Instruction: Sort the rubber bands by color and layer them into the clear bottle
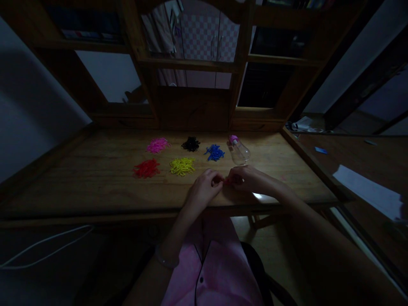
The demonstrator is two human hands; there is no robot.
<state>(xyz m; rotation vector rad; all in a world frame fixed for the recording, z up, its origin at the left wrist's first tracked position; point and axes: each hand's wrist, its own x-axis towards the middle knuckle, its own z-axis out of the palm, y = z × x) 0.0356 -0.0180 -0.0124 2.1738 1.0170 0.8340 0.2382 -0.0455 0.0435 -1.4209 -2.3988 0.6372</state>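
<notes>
My left hand (207, 183) and my right hand (245, 177) meet just above the front of the wooden desk. Their fingertips pinch a small red plastic-looking piece (227, 181) between them; its exact shape is too small and dark to tell. Beyond the hands lie piles of small slender looped pieces: a red pile (146, 168), a yellow pile (182, 166), a pink pile (157, 145), a black pile (190, 144) and a blue pile (215, 152). A clear bulb-shaped bottle (240, 153) with a pink cap rests on its side just past my right hand.
A wooden hutch (194, 108) rises along the back of the desk (95, 182). To the right, a lower brown surface (344, 170) carries white paper (369, 191) and a small blue packet (320, 150). A white cable (47, 242) hangs at the lower left.
</notes>
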